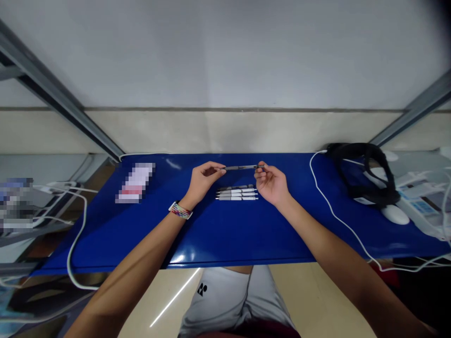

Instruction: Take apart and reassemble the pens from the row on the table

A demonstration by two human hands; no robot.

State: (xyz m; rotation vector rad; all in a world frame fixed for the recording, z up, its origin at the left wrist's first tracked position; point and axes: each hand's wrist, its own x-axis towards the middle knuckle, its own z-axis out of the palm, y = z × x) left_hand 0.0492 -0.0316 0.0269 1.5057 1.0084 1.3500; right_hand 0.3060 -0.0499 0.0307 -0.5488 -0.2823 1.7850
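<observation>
A slim pen (241,167) with a grey grip and a dark end is held level above the blue tabletop, spanning both hands. My left hand (207,178) pinches its left tip between thumb and fingers. At the other end, the thumb and fingers of my right hand (271,182) close on the pen's dark part. Just below it, several pens (237,193) lie side by side in a neat stack of rows, most with white barrels and grey grips, the farthest one darker. My right fingers are near their right ends.
The blue table (225,239) backs onto a wall. A black head strap device (366,176) with a white cable (329,206) lies at the right. On the left is a blurred white and pink item (137,183). Metal posts stand at both back corners.
</observation>
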